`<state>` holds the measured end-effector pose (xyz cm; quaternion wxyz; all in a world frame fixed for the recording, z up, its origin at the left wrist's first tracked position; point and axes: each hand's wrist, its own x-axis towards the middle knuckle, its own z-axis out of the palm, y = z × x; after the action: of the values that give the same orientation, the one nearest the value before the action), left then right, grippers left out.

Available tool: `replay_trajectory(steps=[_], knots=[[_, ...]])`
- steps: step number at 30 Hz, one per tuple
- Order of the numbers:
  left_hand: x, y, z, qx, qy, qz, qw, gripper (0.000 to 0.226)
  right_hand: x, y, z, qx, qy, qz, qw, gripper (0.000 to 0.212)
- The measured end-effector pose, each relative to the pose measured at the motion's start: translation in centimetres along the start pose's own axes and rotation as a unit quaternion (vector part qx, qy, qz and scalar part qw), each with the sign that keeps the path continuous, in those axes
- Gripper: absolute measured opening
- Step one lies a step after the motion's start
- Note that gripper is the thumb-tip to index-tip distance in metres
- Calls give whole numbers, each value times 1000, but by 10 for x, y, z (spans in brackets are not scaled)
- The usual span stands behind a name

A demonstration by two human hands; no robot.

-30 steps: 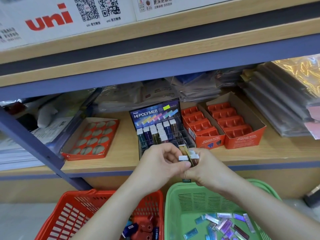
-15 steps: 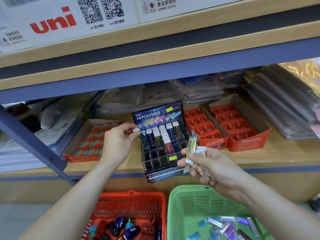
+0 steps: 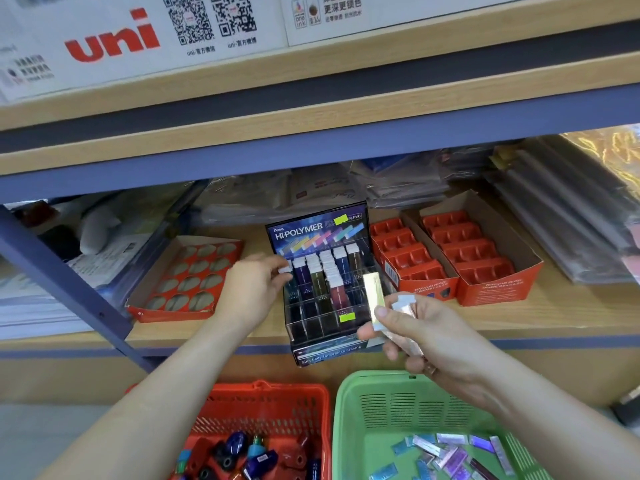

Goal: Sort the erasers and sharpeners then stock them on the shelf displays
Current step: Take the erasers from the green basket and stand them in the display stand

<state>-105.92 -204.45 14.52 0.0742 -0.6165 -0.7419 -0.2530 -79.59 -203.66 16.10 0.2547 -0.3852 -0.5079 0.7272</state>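
A dark HI-POLYMER eraser display (image 3: pixel 322 282) stands on the wooden shelf (image 3: pixel 519 317), with several slim erasers upright in its back rows. My left hand (image 3: pixel 256 289) pinches one slim eraser (image 3: pixel 286 270) at the display's left column. My right hand (image 3: pixel 415 334) holds a small bunch of slim erasers in front of the display, a gold eraser (image 3: pixel 374 294) sticking up. Below, a green basket (image 3: pixel 408 414) holds several loose foil-wrapped erasers (image 3: pixel 446 452). A red basket (image 3: pixel 266 407) holds several sharpeners (image 3: pixel 242 452).
A red tray with round holes (image 3: pixel 187 278) lies left of the display. Two red sharpener boxes (image 3: pixel 450 258) with vacant slots sit to its right. Stacked plastic-wrapped packs (image 3: pixel 561 216) fill the shelf's back and right. A blue diagonal strut (image 3: pixel 65 282) crosses at left.
My hands were together in front of the display. The left hand then moved up and left with one eraser to the display's left column; the right hand stayed back holding the bunch.
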Motion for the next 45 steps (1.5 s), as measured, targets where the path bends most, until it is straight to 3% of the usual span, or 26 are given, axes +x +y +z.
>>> replay_trajectory(steps=[4, 8, 9, 11, 13, 15, 19, 23, 26, 30, 35, 40, 42, 45], knots=[[-2, 0, 10, 31, 7, 7, 999, 22, 6, -5, -1, 12, 26, -1, 1000, 6], [-6, 10, 4, 39, 37, -38, 998, 18, 8, -6, 0, 29, 35, -8, 999, 2], [-8, 19, -1, 2, 50, -51, 997, 11, 8, -4, -1, 27, 32, -13, 999, 1], [-16, 43, -13, -177, 17, -102, 979, 5, 10, 0, -1, -1, 24, -20, 1000, 5], [-30, 69, -23, -377, -73, -145, 912, 11, 12, 5, 1, -28, 12, -32, 999, 4], [-42, 85, -25, -445, -110, -152, 876, 9, 13, 8, 3, -42, -4, -38, 998, 3], [-50, 89, -28, -473, -90, -197, 854, 11, 12, 10, 6, -11, -4, -16, 1000, 10], [-33, 68, -34, -404, 10, -208, 891, 12, 10, 4, -1, 173, -13, 52, 983, 33], [-17, 51, -31, -320, 47, -190, 927, 10, 5, -2, -8, 230, -39, 69, 970, 34], [-11, 45, -15, -229, 33, -155, 961, 11, 1, -4, -8, 211, -46, 76, 974, 29], [-4, 45, -7, -169, 16, -127, 977, 5, 5, -5, -10, 173, 10, 70, 982, 20], [-6, 40, -11, -36, -83, -57, 994, 9, 7, -5, -12, 177, 24, 72, 981, 17], [-6, 40, -12, 19, -130, -34, 991, 25, 7, -5, -13, 169, 23, 73, 983, 16], [-6, 42, -17, 40, -139, -35, 989, 26, 8, -4, -13, 168, 22, 73, 983, 16]])
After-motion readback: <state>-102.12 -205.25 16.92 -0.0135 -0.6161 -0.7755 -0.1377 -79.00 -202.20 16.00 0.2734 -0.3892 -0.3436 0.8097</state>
